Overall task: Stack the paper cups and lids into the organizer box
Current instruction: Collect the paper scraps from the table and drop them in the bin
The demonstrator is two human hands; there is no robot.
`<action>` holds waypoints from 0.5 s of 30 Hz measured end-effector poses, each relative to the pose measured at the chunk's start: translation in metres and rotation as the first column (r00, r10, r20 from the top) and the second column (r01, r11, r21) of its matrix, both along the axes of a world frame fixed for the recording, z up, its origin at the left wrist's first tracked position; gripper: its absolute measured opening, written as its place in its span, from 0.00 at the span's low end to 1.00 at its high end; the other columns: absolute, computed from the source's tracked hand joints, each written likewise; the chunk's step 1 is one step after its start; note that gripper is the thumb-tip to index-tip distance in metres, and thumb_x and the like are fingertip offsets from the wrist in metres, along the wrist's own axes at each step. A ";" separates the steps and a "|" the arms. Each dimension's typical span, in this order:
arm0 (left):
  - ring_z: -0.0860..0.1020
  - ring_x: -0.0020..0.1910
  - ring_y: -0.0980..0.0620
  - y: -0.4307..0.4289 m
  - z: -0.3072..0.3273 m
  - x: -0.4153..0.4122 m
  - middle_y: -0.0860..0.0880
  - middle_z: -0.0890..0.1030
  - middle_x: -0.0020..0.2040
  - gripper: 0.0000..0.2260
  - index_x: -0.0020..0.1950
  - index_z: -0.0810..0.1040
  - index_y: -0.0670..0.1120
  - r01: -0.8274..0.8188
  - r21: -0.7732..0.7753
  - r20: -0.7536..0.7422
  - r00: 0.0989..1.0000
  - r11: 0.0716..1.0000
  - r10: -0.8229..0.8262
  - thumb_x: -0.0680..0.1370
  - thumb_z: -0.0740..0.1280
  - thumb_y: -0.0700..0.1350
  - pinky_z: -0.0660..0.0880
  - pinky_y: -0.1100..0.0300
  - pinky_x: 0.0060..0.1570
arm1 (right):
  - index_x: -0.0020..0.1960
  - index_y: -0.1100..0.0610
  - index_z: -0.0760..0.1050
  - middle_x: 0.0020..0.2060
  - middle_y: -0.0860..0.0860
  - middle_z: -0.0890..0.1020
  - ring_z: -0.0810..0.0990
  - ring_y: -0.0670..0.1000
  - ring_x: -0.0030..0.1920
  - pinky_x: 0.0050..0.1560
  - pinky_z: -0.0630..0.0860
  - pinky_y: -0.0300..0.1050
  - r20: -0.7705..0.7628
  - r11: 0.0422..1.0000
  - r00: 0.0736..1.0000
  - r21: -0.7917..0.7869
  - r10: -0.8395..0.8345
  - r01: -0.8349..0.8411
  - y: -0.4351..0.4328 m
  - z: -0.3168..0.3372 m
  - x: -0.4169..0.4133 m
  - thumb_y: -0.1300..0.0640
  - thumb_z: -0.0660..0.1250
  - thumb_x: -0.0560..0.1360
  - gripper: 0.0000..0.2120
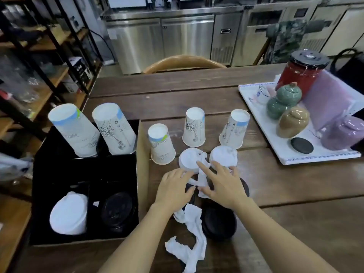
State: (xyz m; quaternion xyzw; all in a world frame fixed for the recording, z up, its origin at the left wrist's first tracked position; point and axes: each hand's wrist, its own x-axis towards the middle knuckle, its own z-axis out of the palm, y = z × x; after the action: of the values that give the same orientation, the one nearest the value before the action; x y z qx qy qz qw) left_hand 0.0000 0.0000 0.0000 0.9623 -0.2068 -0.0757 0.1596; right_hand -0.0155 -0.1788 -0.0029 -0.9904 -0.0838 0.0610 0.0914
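The black organizer box [84, 172] sits at the left, holding two upside-down paper cup stacks [75, 131] [114, 129] at the back, white lids [69, 213] and black lids [118, 209] in front. Three upside-down paper cups [161, 143] [194, 130] [234, 129] stand on the table. Two white lid stacks [190, 159] [222, 155] lie before them. My left hand [173, 189] and my right hand [222, 186] rest fingers-spread over a white crumpled wrapper [201, 179] and black lids [218, 221] beneath; what either hand grips is hidden.
A white tray [295, 154] at the right carries ceramic jars, a red canister and a purple pot. A crumpled white wrapper strip [191, 247] lies near the table's front edge. A wooden chair back [183, 63] stands beyond the table; shelving runs along the left.
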 end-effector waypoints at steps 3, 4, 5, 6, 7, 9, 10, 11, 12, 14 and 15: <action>0.66 0.65 0.50 -0.006 -0.005 0.002 0.51 0.72 0.64 0.20 0.70 0.65 0.55 -0.018 0.040 0.003 1.000 0.999 0.018 0.77 0.59 0.52 0.59 0.57 0.64 | 0.73 0.39 0.53 0.63 0.52 0.73 0.69 0.54 0.66 0.66 0.52 0.59 -0.024 0.997 0.997 -0.035 0.067 -0.068 0.001 -0.008 0.000 0.39 0.56 0.74 0.29; 0.66 0.66 0.50 -0.008 -0.007 0.002 0.51 0.72 0.63 0.19 0.69 0.67 0.54 -0.025 0.065 -0.002 1.000 0.998 0.026 0.77 0.59 0.52 0.60 0.56 0.64 | 0.72 0.40 0.56 0.61 0.52 0.74 0.69 0.54 0.65 0.66 0.51 0.59 -0.040 0.996 0.996 -0.043 0.079 -0.080 0.000 -0.011 -0.001 0.40 0.56 0.74 0.27; 0.65 0.66 0.49 -0.011 -0.009 0.002 0.50 0.72 0.63 0.18 0.67 0.69 0.53 -0.029 0.077 -0.009 1.000 0.997 0.030 0.77 0.59 0.51 0.61 0.56 0.63 | 0.71 0.41 0.58 0.60 0.51 0.75 0.70 0.55 0.64 0.66 0.51 0.58 -0.057 0.995 0.995 -0.042 0.082 -0.085 0.001 -0.013 0.000 0.40 0.56 0.74 0.26; 0.65 0.67 0.49 -0.014 -0.012 0.002 0.50 0.72 0.63 0.16 0.65 0.71 0.52 -0.033 0.077 -0.014 0.999 0.997 0.035 0.77 0.59 0.50 0.61 0.55 0.63 | 0.70 0.43 0.60 0.59 0.50 0.76 0.71 0.54 0.64 0.65 0.51 0.58 -0.068 0.995 0.994 -0.042 0.090 -0.093 0.001 -0.015 0.001 0.40 0.56 0.74 0.25; 0.64 0.67 0.49 -0.016 -0.013 0.002 0.50 0.72 0.62 0.15 0.64 0.73 0.51 -0.052 0.069 -0.023 0.998 0.996 0.054 0.77 0.59 0.49 0.61 0.55 0.63 | 0.69 0.45 0.62 0.60 0.49 0.76 0.71 0.54 0.64 0.65 0.51 0.57 -0.074 0.995 0.993 -0.035 0.092 -0.095 0.001 -0.016 0.002 0.41 0.56 0.75 0.24; 0.65 0.67 0.49 -0.018 -0.015 0.003 0.50 0.72 0.62 0.14 0.60 0.76 0.50 -0.102 0.053 -0.035 0.994 0.993 0.103 0.77 0.59 0.47 0.62 0.55 0.61 | 0.67 0.48 0.66 0.60 0.46 0.77 0.71 0.50 0.65 0.64 0.50 0.55 -0.069 0.995 0.993 -0.001 0.097 -0.097 0.001 -0.017 0.003 0.40 0.57 0.75 0.23; 0.65 0.66 0.49 -0.020 -0.016 0.003 0.50 0.72 0.61 0.13 0.58 0.77 0.50 -0.121 0.058 -0.033 0.992 0.991 0.124 0.77 0.59 0.47 0.62 0.56 0.60 | 0.65 0.49 0.68 0.60 0.45 0.78 0.70 0.48 0.65 0.63 0.49 0.53 -0.064 0.995 0.994 0.028 0.093 -0.091 0.001 -0.017 0.003 0.40 0.57 0.74 0.22; 0.66 0.64 0.50 -0.022 -0.016 0.004 0.50 0.73 0.60 0.12 0.57 0.78 0.49 -0.140 0.056 -0.024 0.990 0.989 0.142 0.77 0.59 0.47 0.62 0.57 0.59 | 0.63 0.49 0.70 0.59 0.45 0.78 0.71 0.47 0.65 0.62 0.49 0.51 -0.056 0.994 0.995 0.073 0.079 -0.075 0.001 -0.016 0.003 0.39 0.57 0.74 0.22; 0.67 0.63 0.50 -0.024 -0.015 0.004 0.50 0.73 0.59 0.11 0.56 0.78 0.49 -0.155 0.048 -0.011 0.988 0.987 0.156 0.77 0.59 0.47 0.62 0.57 0.58 | 0.61 0.49 0.71 0.58 0.44 0.78 0.71 0.46 0.64 0.61 0.48 0.49 -0.040 0.991 0.997 0.123 0.063 -0.057 0.000 -0.016 0.002 0.38 0.57 0.74 0.22; 0.69 0.60 0.49 -0.026 -0.013 0.006 0.50 0.75 0.57 0.10 0.53 0.79 0.47 -0.202 -0.018 0.020 0.979 0.979 0.203 0.77 0.59 0.46 0.63 0.58 0.56 | 0.60 0.50 0.73 0.56 0.44 0.79 0.72 0.46 0.62 0.58 0.50 0.45 0.010 0.972 1.000 0.236 0.014 -0.016 -0.002 -0.012 0.000 0.38 0.59 0.74 0.21; 0.70 0.58 0.49 -0.026 -0.010 0.006 0.50 0.75 0.56 0.10 0.52 0.78 0.47 -0.231 -0.070 0.035 0.972 0.970 0.234 0.78 0.59 0.46 0.63 0.58 0.55 | 0.59 0.50 0.75 0.55 0.44 0.80 0.74 0.46 0.60 0.57 0.52 0.44 0.040 0.954 0.999 0.299 -0.017 0.004 -0.004 -0.010 -0.001 0.39 0.61 0.73 0.21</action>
State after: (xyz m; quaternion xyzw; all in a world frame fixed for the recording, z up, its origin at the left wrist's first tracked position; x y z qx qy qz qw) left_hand 0.0065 -0.0263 -0.0099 0.9756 -0.0983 -0.0287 0.1941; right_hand -0.0166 -0.1824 -0.0130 -0.9667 -0.0887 0.0264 0.2385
